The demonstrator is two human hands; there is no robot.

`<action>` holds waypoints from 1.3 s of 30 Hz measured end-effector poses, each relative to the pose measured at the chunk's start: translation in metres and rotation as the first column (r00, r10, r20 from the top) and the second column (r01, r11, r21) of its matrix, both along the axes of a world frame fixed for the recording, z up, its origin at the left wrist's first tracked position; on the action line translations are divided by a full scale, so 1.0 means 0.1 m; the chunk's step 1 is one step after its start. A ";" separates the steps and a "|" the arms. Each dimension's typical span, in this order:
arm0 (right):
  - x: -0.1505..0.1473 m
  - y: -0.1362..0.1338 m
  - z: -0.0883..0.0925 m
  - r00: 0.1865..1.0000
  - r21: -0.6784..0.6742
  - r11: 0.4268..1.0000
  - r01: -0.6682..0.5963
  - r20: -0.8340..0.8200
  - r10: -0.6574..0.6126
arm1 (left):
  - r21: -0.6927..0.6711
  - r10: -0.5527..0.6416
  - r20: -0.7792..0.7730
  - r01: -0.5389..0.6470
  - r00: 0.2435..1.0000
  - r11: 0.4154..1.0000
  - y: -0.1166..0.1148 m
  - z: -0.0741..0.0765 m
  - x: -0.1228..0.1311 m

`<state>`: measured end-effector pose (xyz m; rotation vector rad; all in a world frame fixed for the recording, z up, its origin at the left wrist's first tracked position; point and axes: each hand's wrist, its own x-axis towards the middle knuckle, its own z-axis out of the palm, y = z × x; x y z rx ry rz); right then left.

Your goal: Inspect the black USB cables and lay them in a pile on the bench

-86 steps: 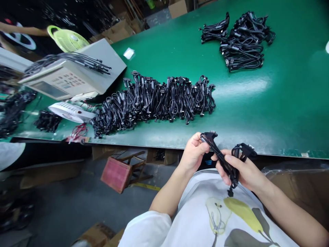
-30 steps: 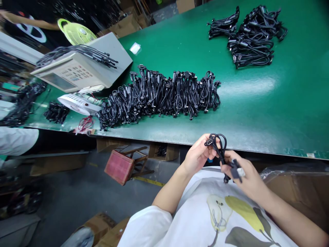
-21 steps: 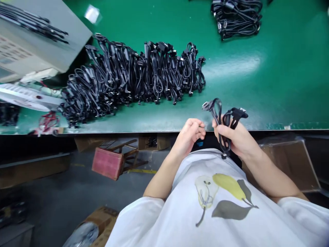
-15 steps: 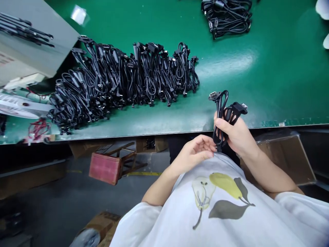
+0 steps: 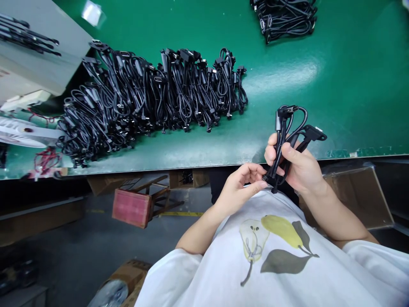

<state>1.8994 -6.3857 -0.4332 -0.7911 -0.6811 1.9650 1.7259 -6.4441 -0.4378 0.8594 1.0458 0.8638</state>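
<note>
Here, right hand (image 5: 297,168) gripping black cables (image 5: 281,136), left hand (image 5: 241,187) half-curled, perhaps touching them

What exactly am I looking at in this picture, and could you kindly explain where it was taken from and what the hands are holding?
This picture comes from one camera worn on a person's head, looking forward and down, so their own white T-shirt with a yellow pear print shows at the bottom. There is no machine here, only bare hands. The right hand grips a few thin black cables with flanged metal-tipped connectors, while the left hand reaches toward their lower end. On the glossy green workbench lie a long heap of similar black cables and a smaller heap beyond it.
</note>
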 end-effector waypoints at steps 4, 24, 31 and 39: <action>0.01 0.02 -0.02 0.998 0.038 0.999 -0.014 -0.060 0.017 | 0.009 -0.021 0.007 0.021 1.000 1.000 0.03 0.02 0.00; 0.44 0.47 -0.59 0.993 -0.093 0.990 0.103 -0.043 -0.107 | 0.616 0.571 -0.787 0.227 0.235 0.755 1.88 -0.11 -0.18; 0.46 0.43 -0.64 0.991 -0.090 0.987 0.134 -0.016 -0.136 | 0.600 0.502 -0.745 0.111 0.440 0.792 2.09 -0.19 -0.14; 0.29 0.41 -0.61 0.977 0.018 0.983 0.183 0.112 -0.183 | 0.520 0.313 -0.406 -0.064 0.859 0.852 1.44 -0.37 0.10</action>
